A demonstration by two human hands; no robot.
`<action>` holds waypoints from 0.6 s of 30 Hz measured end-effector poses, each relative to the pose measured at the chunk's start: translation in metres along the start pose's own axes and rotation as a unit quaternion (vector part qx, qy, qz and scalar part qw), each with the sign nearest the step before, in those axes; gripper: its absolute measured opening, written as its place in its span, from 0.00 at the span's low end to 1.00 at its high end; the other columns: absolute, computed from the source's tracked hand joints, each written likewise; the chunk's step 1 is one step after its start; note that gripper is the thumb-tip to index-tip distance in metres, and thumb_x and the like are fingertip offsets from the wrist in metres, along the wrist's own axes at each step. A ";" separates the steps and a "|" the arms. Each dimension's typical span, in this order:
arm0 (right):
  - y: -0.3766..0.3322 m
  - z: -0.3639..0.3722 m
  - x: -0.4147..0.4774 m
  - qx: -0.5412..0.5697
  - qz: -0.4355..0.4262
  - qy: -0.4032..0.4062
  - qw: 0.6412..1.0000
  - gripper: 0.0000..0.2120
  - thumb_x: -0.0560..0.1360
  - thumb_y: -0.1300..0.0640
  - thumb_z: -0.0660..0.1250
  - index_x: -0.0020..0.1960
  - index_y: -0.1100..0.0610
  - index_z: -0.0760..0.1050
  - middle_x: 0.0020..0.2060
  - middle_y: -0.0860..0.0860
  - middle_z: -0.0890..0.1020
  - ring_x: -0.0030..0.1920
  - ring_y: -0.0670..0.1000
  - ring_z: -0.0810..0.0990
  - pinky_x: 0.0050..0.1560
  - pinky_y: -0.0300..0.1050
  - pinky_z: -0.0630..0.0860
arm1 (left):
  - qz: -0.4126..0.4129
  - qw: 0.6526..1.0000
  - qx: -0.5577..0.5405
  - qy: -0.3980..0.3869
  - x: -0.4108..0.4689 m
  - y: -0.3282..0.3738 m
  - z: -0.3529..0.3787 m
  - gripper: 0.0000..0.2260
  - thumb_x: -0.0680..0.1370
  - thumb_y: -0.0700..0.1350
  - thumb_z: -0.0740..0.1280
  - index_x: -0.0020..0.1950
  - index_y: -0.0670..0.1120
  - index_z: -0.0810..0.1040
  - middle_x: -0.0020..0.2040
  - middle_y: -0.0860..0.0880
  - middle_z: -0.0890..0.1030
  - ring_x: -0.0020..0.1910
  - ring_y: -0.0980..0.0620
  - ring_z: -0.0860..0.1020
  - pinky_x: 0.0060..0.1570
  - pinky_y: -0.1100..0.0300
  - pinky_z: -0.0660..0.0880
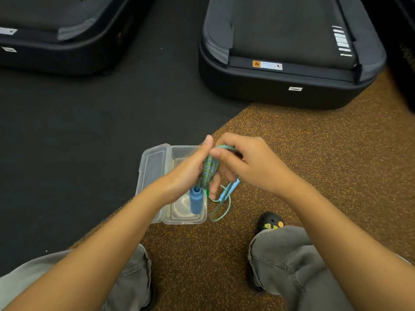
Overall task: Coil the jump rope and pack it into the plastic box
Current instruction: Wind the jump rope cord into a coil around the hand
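A blue-green braided jump rope (209, 170) is wound in several turns around my left hand (193, 169), which grips the coil. One blue handle (195, 202) hangs below that hand, over the box. My right hand (247, 163) pinches the rope at the top of the coil. The second blue handle (229, 190) and a loose loop of rope (221, 213) dangle under my right hand. The clear plastic box (186, 217) lies on the floor below both hands, with its lid (152, 167) folded out to the left.
Two black treadmill bases stand beyond the box, one at far left (56, 50) and one at right (287, 86). The floor is black mat on the left and brown speckled rubber on the right. My knees and a black clog (270, 223) are in front.
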State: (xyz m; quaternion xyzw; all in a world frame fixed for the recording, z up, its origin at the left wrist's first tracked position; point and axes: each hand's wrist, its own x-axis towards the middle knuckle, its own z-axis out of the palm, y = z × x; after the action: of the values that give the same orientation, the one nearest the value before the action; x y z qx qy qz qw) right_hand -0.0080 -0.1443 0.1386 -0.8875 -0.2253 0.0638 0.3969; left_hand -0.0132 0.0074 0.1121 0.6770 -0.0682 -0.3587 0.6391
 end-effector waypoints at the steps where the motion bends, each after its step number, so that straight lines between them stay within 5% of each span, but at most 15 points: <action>1: 0.003 -0.001 0.001 0.001 0.004 0.013 1.000 0.10 0.76 0.50 0.61 0.42 0.55 0.75 0.26 0.47 0.74 0.29 0.41 0.72 0.31 0.32 0.65 | 0.005 1.000 -0.022 -0.022 -0.002 0.004 0.001 0.36 0.76 0.64 0.40 0.43 0.42 0.81 0.26 0.40 0.76 0.23 0.49 0.72 0.52 0.47 0.74; 6: 0.008 -0.004 0.004 0.027 0.034 0.034 0.998 0.09 0.77 0.48 0.59 0.40 0.49 0.73 0.29 0.47 0.76 0.30 0.43 0.71 0.33 0.34 0.65 | 0.025 0.980 -0.153 -0.128 -0.009 0.011 -0.004 0.33 0.76 0.63 0.47 0.31 0.41 0.78 0.16 0.53 0.66 0.17 0.55 0.66 0.44 0.56 0.69; 10: 0.010 -0.001 0.004 -0.017 0.052 -0.058 0.997 0.14 0.78 0.50 0.56 0.34 0.43 0.66 0.27 0.44 0.70 0.29 0.42 0.69 0.32 0.31 0.64 | 0.079 0.935 -0.328 -0.110 -0.009 0.014 -0.010 0.25 0.77 0.55 0.53 0.29 0.42 0.77 0.15 0.54 0.66 0.15 0.57 0.65 0.41 0.63 0.75; 14: 0.008 0.004 0.000 -0.060 0.066 -0.158 0.983 0.15 0.80 0.52 0.54 0.35 0.42 0.61 0.28 0.42 0.69 0.29 0.42 0.68 0.30 0.35 0.64 | 0.104 0.893 -0.437 -0.017 -0.007 0.014 -0.016 0.16 0.75 0.50 0.57 0.37 0.44 0.79 0.22 0.53 0.69 0.21 0.58 0.68 0.43 0.64 0.77; 18: 0.008 0.012 -0.002 -0.103 0.053 -0.211 0.970 0.15 0.80 0.53 0.54 0.35 0.45 0.59 0.30 0.44 0.68 0.33 0.50 0.70 0.36 0.45 0.65 | 0.106 0.895 -0.431 0.035 -0.005 0.013 -0.019 0.17 0.74 0.49 0.58 0.56 0.41 0.77 0.41 0.48 0.80 0.37 0.54 0.78 0.52 0.60 0.74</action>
State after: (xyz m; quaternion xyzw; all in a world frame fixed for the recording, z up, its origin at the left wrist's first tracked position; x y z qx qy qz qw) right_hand -0.0103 -0.1419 0.1245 -0.9007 -0.2617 0.2476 0.2427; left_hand -0.0016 0.0231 0.1249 0.3359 0.0444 -0.2590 0.9045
